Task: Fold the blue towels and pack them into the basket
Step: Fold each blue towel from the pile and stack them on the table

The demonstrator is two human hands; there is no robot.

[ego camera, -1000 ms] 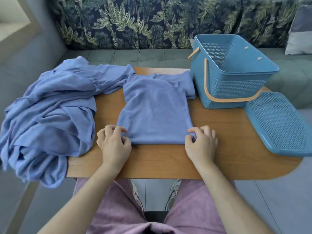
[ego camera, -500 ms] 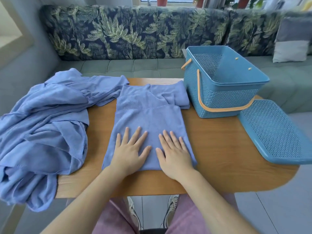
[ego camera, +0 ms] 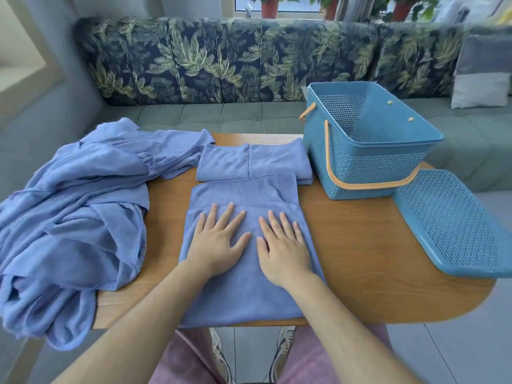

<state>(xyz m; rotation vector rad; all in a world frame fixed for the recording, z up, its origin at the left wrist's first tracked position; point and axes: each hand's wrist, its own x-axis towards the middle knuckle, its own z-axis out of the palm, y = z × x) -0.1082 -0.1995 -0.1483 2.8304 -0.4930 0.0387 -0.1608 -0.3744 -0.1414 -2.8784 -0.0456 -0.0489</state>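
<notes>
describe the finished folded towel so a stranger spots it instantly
Start at the blue basket on the wooden table. Just left of it lies a small folded towel. Unlike the crumpled pile far left and the larger towel in front, it is compact and untouched.

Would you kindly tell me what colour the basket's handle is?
The handle is orange, against the blue basket; the head view shows it clearly.
</notes>
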